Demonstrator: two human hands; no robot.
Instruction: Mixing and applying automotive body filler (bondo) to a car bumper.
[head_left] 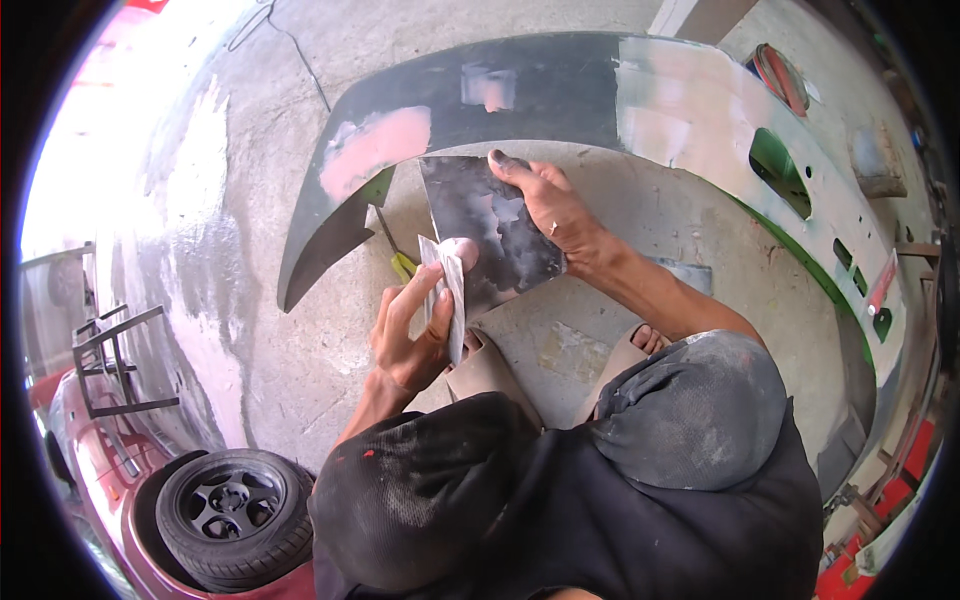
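My right hand (555, 210) grips the upper right edge of a dark, roughly square mixing board (500, 235), its thumb on top. The board is smeared with grey and pale stains. At its left side sits a lump of pale pink putty (461, 252). My left hand (405, 330) pinches a thin whitish spreader (450, 310), held upright against the putty. Just beyond the board lies a long curved car bumper (545, 105), dark grey on the left and pale on the right. Pink filler patches (380, 140) mark its dark part.
A tool with a yellow-green handle (403, 266) is near the bumper's left inner side. At the lower left, a wheel with a tyre (235, 510) rests on a red car part (130, 490), near a black metal frame (125, 365). A round red item (780, 78) lies beyond the bumper.
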